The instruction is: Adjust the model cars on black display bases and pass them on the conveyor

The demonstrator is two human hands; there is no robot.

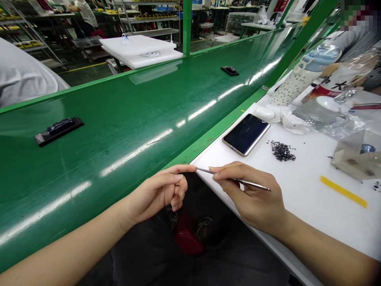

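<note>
My right hand (253,196) pinches thin metal tweezers (238,180) at the near corner of the white table (312,198). The tweezers point left. My left hand (162,192) hovers over the gap between the table and the green conveyor belt (133,119); its fingers are curled and the thumb and forefinger touch the tweezer tip. Whether a small part sits between those fingers, I cannot make out. A pile of tiny dark parts (282,151) lies on the table beyond my right hand.
A phone (246,134) lies face up beside the belt edge. A yellow strip (343,192), a clear bag (357,153), a dotted bottle (303,75) and cloth (282,117) crowd the right. Two dark trays, near (58,130) and far (229,70), ride the belt. A person's white sleeve (24,75) is at far left.
</note>
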